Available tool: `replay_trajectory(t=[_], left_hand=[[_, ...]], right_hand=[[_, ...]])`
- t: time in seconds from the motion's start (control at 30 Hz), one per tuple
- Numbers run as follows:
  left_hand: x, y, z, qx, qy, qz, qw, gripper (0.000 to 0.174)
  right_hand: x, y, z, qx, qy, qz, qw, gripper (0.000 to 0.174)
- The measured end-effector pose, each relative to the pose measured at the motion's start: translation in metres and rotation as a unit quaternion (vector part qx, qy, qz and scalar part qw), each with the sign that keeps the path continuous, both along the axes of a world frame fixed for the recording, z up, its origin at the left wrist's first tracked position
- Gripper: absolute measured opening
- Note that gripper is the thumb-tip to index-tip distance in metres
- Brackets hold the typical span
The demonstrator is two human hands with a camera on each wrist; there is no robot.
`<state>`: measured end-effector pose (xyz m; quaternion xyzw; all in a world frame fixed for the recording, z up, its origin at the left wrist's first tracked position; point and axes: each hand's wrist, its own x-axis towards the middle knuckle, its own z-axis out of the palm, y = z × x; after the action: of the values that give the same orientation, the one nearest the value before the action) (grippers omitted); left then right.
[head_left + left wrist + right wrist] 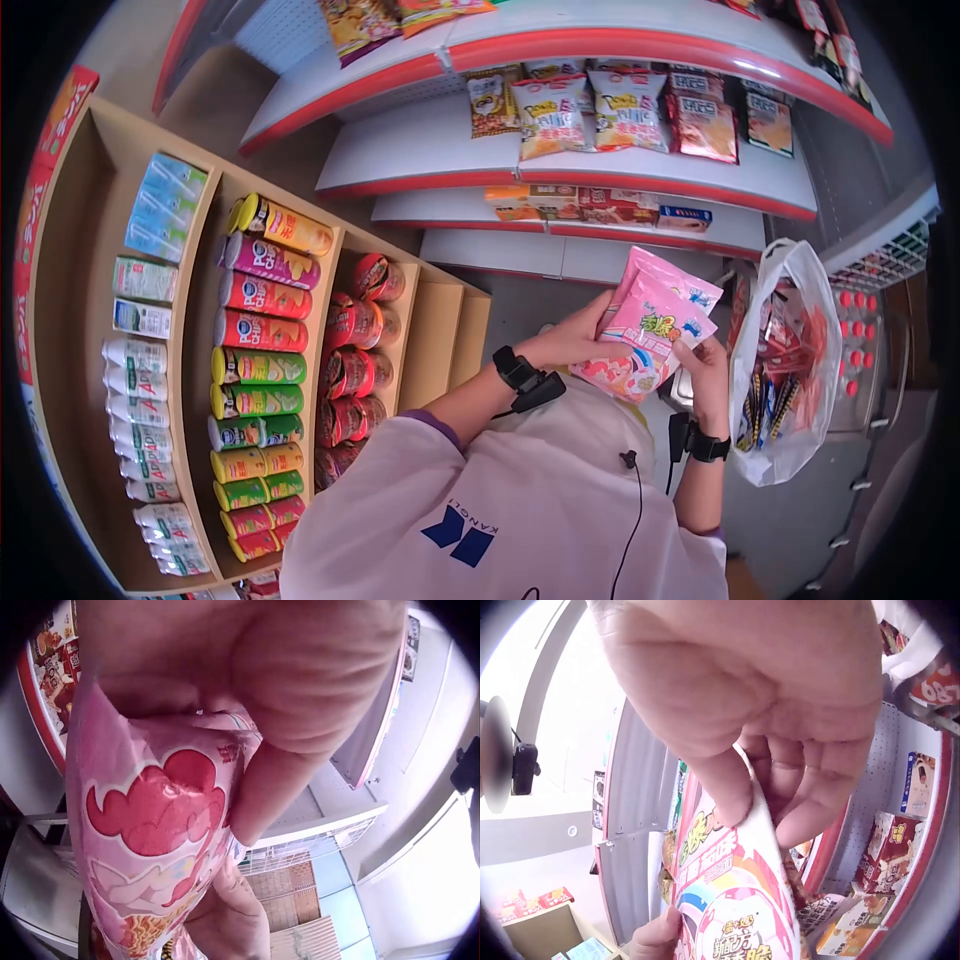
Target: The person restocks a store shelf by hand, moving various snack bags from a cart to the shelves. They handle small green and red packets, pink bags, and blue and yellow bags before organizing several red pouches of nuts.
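In the head view, pink snack packets [650, 325], at least two overlapping, are held up in front of the body. The left hand [573, 335] grips their left side, thumb across the front. At the right edge, the right hand [708, 368] pinches the front packet. The left wrist view shows the left hand [255, 675] over a pink packet [150, 817] with red cartoon print, and part of the right hand [232, 919] beyond. In the right wrist view, the right hand's thumb and curled fingers [802, 787] hold the edge of the packet [731, 900].
A white plastic bag [785, 450] of packaged snacks hangs open at the right, beside a wire basket [890, 245]. Ahead are red-edged shelves [400, 150] with snack bags and boxes. On the left, a wooden shelf unit [330, 235] holds bottles, chip cans and cup noodles.
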<state>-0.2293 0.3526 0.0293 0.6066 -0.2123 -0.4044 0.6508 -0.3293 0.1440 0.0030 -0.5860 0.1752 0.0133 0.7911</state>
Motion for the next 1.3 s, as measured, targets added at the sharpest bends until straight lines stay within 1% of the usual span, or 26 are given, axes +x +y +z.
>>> replay_trajectory(t=[0.07, 0.17, 0.23, 0.27, 0.33, 0.4, 0.47, 0.53, 0.6, 0.67, 0.7, 0.8, 0.83, 0.87, 0.9, 0.93, 1.0, 1.03, 1.1, 1.13, 1.2, 1.3], left_hand=[[0.003, 0.01, 0.004, -0.002, 0.001, 0.018, 1.0, 0.079], [0.012, 0.032, -0.007, 0.009, 0.031, 0.037, 0.999, 0.076], [0.02, 0.053, -0.013, -0.001, 0.054, 0.08, 0.995, 0.068], [0.026, 0.064, -0.008, 0.003, 0.058, 0.082, 0.995, 0.068], [0.048, 0.095, 0.009, -0.061, 0.086, 0.195, 0.975, 0.059], [0.089, 0.14, 0.001, -0.024, 0.065, 0.282, 0.957, 0.051], [0.14, 0.183, 0.003, -0.012, 0.005, 0.328, 0.945, 0.05], [0.192, 0.215, 0.003, -0.054, -0.08, 0.35, 0.932, 0.048], [0.245, 0.246, 0.002, -0.008, -0.077, 0.358, 0.93, 0.044], [0.295, 0.268, 0.0, -0.001, -0.065, 0.352, 0.934, 0.041], [0.319, 0.276, -0.004, -0.02, -0.038, 0.36, 0.932, 0.039], [0.388, 0.297, -0.022, -0.017, -0.034, 0.357, 0.933, 0.043], [0.407, 0.302, -0.027, -0.01, -0.03, 0.339, 0.94, 0.043], [0.428, 0.306, -0.033, -0.008, -0.018, 0.344, 0.939, 0.044], [0.444, 0.304, -0.033, -0.004, -0.004, 0.347, 0.938, 0.045], [0.457, 0.303, -0.034, 0.005, 0.0, 0.326, 0.945, 0.045], [0.473, 0.29, -0.026, 0.034, 0.041, 0.339, 0.939, 0.041], [0.49, 0.289, -0.03, 0.043, 0.046, 0.318, 0.946, 0.041], [0.528, 0.299, -0.051, 0.138, 0.025, 0.313, 0.939, 0.039], [0.547, 0.304, -0.062, 0.142, 0.029, 0.298, 0.943, 0.039], [0.572, 0.304, -0.075, 0.088, 0.04, 0.241, 0.966, 0.039], [0.601, 0.303, -0.094, 0.092, 0.062, 0.223, 0.968, 0.037]], right_hand=[[0.01, 0.005, 0.0, -0.009, -0.003, 0.023, 1.0, 0.027], [0.026, 0.019, 0.003, -0.023, -0.015, 0.06, 0.998, 0.029], [0.04, 0.031, 0.01, -0.033, -0.021, 0.099, 0.994, 0.028], [0.047, 0.035, 0.008, -0.029, -0.017, 0.101, 0.994, 0.028], [0.06, 0.044, 0.002, -0.048, -0.043, 0.123, 0.99, 0.024], [0.069, 0.052, 0.004, -0.06, -0.028, 0.11, 0.992, 0.02], [0.076, 0.057, 0.003, -0.067, -0.019, 0.101, 0.992, 0.019], [0.083, 0.062, -0.001, -0.078, -0.01, 0.087, 0.993, 0.018], [0.087, 0.068, -0.006, -0.065, 0.015, 0.049, 0.997, 0.018], [0.092, 0.078, -0.012, -0.059, 0.028, 0.023, 0.998, 0.017], [0.094, 0.082, -0.016, -0.061, 0.036, 0.008, 0.997, 0.018], [0.1, 0.099, -0.028, -0.047, 0.055, -0.044, 0.996, 0.018], [0.1, 0.106, -0.031, -0.046, 0.068, -0.073, 0.994, 0.018], [0.101, 0.113, -0.034, -0.044, 0.081, -0.103, 0.99, 0.018], [0.1, 0.121, -0.037, -0.044, 0.096, -0.125, 0.986, 0.019], [0.096, 0.13, -0.042, -0.037, 0.105, -0.146, 0.983, 0.019], [0.085, 0.144, -0.056, -0.016, 0.124, -0.183, 0.975, 0.019], [0.079, 0.151, -0.062, -0.015, 0.135, -0.2, 0.97, 0.019], [0.063, 0.166, -0.073, -0.004, 0.16, -0.234, 0.959, 0.018], [0.058, 0.172, -0.075, 0.0, 0.175, -0.248, 0.953, 0.018], [0.046, 0.184, -0.077, -0.003, 0.2, -0.274, 0.94, 0.018], [0.03, 0.192, -0.085, 0.009, 0.232, -0.302, 0.925, 0.018]])
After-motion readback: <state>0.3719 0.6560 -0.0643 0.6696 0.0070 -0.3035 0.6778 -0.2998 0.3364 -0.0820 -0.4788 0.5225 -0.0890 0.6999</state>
